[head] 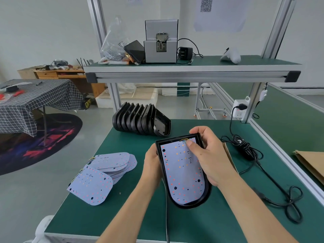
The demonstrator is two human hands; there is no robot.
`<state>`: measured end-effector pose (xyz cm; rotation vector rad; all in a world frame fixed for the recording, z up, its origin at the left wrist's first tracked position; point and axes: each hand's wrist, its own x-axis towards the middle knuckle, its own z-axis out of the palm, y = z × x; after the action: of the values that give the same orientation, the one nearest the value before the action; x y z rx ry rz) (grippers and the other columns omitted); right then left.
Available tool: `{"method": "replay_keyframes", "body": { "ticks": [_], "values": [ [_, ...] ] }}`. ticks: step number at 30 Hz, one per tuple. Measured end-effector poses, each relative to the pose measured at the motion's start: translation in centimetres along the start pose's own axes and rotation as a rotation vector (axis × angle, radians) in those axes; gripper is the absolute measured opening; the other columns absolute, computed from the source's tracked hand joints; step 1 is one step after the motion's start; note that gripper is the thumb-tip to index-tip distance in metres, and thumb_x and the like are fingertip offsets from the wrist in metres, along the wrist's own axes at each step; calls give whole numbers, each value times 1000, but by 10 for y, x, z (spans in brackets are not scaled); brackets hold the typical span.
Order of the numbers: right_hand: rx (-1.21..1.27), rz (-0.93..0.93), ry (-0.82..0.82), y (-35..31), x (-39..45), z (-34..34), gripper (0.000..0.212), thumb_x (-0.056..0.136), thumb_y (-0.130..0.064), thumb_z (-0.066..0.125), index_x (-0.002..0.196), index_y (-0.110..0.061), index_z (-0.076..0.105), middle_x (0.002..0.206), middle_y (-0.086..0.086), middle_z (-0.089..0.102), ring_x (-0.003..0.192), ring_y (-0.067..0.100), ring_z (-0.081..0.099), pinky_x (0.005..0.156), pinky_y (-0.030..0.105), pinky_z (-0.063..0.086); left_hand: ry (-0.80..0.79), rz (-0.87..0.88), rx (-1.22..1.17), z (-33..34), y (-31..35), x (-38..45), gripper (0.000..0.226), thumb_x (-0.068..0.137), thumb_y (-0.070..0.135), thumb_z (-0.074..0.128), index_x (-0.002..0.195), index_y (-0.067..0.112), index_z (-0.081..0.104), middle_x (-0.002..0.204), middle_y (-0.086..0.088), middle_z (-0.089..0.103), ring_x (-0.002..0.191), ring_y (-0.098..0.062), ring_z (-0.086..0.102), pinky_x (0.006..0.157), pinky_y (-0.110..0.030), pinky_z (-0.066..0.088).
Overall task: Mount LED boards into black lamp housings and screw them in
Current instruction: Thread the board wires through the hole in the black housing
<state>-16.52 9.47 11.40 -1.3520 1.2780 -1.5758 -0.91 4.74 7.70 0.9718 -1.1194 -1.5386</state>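
- A black lamp housing (pixel 182 172), flat at its far end and rounded at its near end, is held up just right of centre in the lower half of the frame, above a green workbench (pixel 133 213).
- A pale LED board (pixel 182 171) dotted with red and orange spots lies inside the housing and nearly fills it; a dark rim shows all round.
- The left hand (pixel 151 165) wraps the housing's left edge from outside, its fingers hidden behind the shell.
- The right hand (pixel 208 155) curls over the far right corner, fingers on the outer rim and the thumb (pixel 192 146) pressing down on the board's upper end, beside short wires (pixel 184 140).
- Whether the board is fully seated cannot be told. My reading is that it is being pushed home and no screws are in yet.
- Risks from here: the wires could get pinched under the board if the thumb presses before they are tucked aside; a tilted board would leave its holes off the screw posts.
- At lower left a loose stack of spare LED boards (pixel 105 172) fans out on the bench.
- At centre, beyond the hands, a row of empty black housings (pixel 140 120) stands on edge.
- To the right lies a coiled black cable (pixel 245 146).
- On the upper shelf, top centre, sit a grey screw feeder (pixel 160 42) and a clear bag of screws (pixel 114 48).
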Motion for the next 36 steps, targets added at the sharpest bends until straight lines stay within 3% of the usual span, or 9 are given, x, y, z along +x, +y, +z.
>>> {"method": "replay_keyframes", "body": {
  "ticks": [4,8,10,12,14,20,26,34,36],
  "values": [
    [-16,-16,30,-2,1,-4,30,99,-8,67,101,-38,64,86,-14,64,76,3,57,72,11,47,-69,101,157,-1,2,-5,22,67,42,60,73,26,74,73,9,69,65,-12,57,66,-28,48],
    [-94,-32,75,-4,7,-9,27,99,-10,67,105,-36,63,87,-17,64,79,3,57,72,11,45,-111,125,61,-10,5,-4,66,92,80,38,131,35,66,130,8,72,92,-24,69,88,-40,55],
    [-124,-25,92,-3,7,-9,26,100,-12,66,106,-36,62,91,-15,66,81,2,58,72,12,44,-132,266,47,-11,10,-11,64,91,81,41,141,43,57,141,12,64,106,-19,70,93,-35,56],
    [-143,-27,117,-2,5,-6,25,99,-14,67,107,-37,62,96,-15,67,87,1,59,75,14,43,-109,386,209,-4,17,-18,44,92,61,60,134,49,57,132,16,68,112,-9,68,92,-27,55],
    [-194,-42,124,-2,2,-3,25,99,-16,67,108,-38,62,101,-15,66,92,-1,59,79,15,42,-26,439,321,2,19,-19,32,87,46,69,118,51,61,113,20,72,98,-2,69,81,-19,54],
    [-284,-35,-24,-2,0,-5,29,95,-30,75,120,-41,63,116,-24,66,112,0,61,96,27,47,92,480,417,3,20,-16,9,89,32,67,95,36,63,91,13,71,85,-10,66,76,-25,51],
    [-285,-84,-18,6,6,-5,13,93,-23,78,94,-30,67,87,-12,70,82,9,65,74,30,51,141,489,474,6,21,-15,13,89,26,71,89,35,62,84,14,69,75,-8,61,65,-16,47],
    [-243,-106,57,5,12,-14,16,92,-21,78,95,-32,67,89,-20,70,79,-1,63,69,8,44,-66,404,303,7,27,-15,25,91,21,66,105,42,65,102,12,74,95,-7,70,79,-17,53],
    [-284,-127,47,3,12,-14,15,93,-22,78,96,-31,66,90,-21,69,80,-1,62,70,8,44,-22,449,369,6,27,-16,32,91,17,61,103,46,62,98,14,73,93,-7,68,78,-17,52]
  ]
}}
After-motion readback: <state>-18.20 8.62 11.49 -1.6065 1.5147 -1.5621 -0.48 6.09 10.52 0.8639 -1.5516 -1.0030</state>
